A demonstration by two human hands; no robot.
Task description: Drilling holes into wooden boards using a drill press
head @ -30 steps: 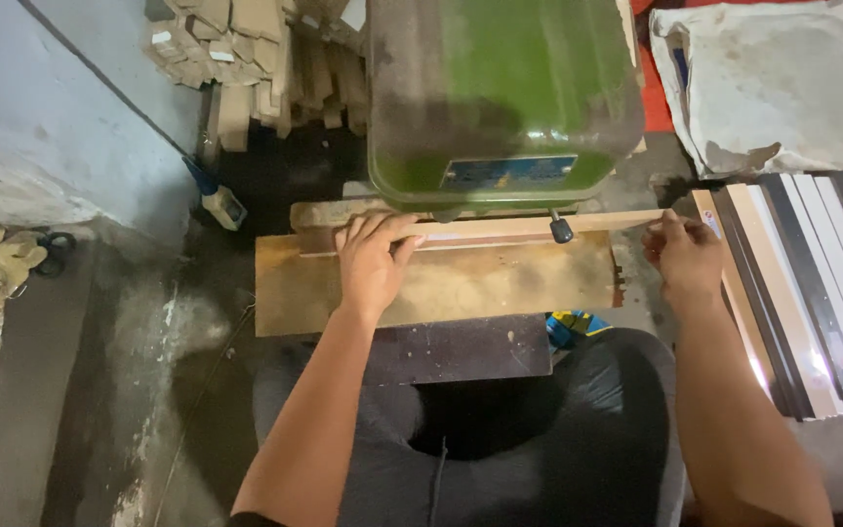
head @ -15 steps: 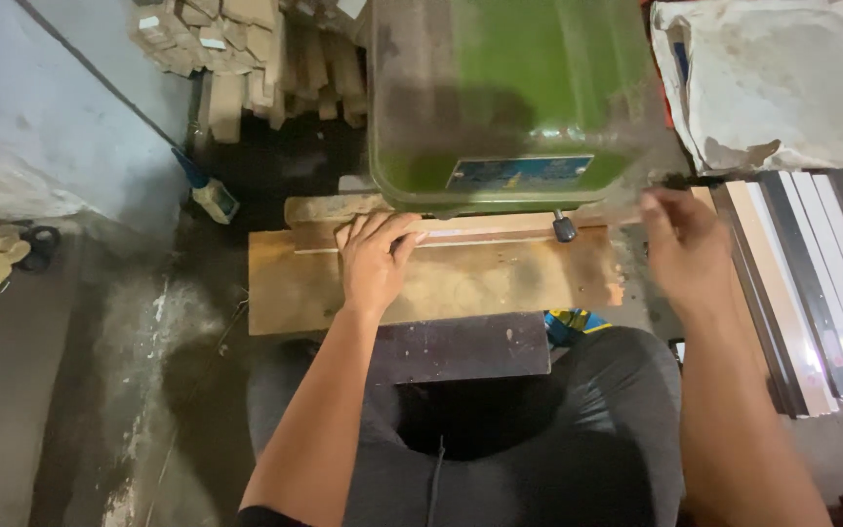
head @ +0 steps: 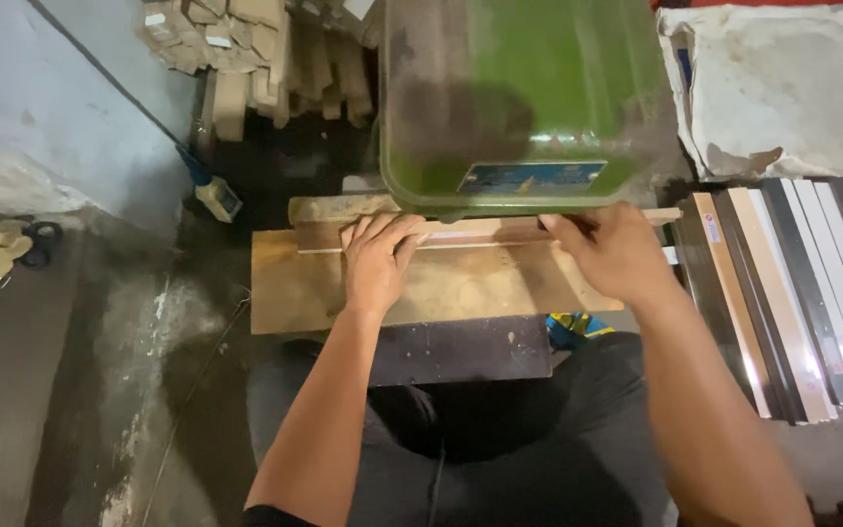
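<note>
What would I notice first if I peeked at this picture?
Probably the big green machine at the top middle. Just below it, the left hand and right hand press a thin wooden strip onto a dusty wooden board. On the right lies a row of long striped mouldings.

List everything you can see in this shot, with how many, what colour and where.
Machine housing: one, green, top centre, above the table.
Wooden table: one, tan, dusty, in front of the machine.
Thin wooden strip: one, pale, lying across the table under both hands.
Wood offcuts: a pile, light brown, top left behind the machine.
Long flat strips: a stack, black, white and tan, on the right.
Sack cloth: one, off-white, top right.
Dark panel: one, black-brown, below the table.
Left hand: one, pressing flat on the strip.
Right hand: one, gripping the strip near the machine.
</note>
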